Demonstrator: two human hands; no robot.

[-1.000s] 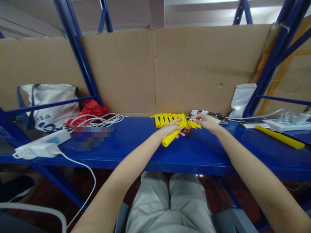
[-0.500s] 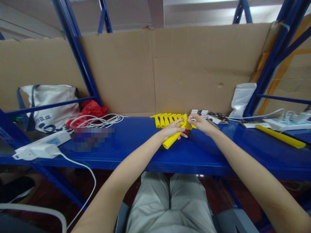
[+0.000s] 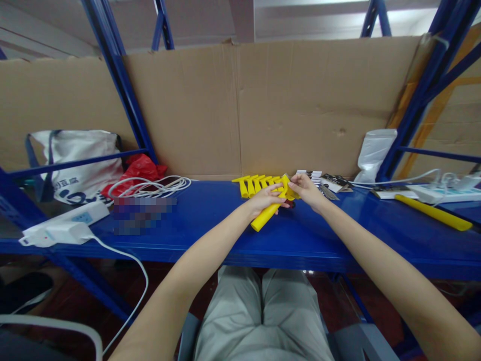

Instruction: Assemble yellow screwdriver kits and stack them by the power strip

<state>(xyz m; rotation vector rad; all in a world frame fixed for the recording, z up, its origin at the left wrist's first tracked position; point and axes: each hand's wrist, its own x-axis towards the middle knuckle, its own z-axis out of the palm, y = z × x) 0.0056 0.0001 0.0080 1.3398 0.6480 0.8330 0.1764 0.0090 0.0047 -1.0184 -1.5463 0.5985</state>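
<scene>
A yellow piece with a hollow, tube-like handle point(image 3: 265, 217) is held above the blue shelf, its handle slanting toward me at the lower left. My left hand point(image 3: 262, 200) is wrapped around its middle. At the wider far end, my right hand point(image 3: 307, 190) has its fingers closed on the yellow edge; whether they also pinch something small is hidden. A small dark red item point(image 3: 289, 203) shows just beneath the hands, partly covered. Behind my left hand, several similar yellow pieces point(image 3: 250, 186) stand side by side in a row.
Printed cards point(image 3: 336, 182) lie right of my hands. Farther right are a long yellow strip point(image 3: 432, 212), a power strip point(image 3: 445, 192) and a clear plastic bag point(image 3: 374, 155). On the left are a white power strip point(image 3: 71, 218), coiled cable point(image 3: 165, 187) and a cloth bag point(image 3: 82, 160). Cardboard point(image 3: 293, 110) stands behind.
My right hand has shifted slightly left, its fingers closer over the far end of the yellow piece. The left hand keeps its hold, nearly unmoved.
</scene>
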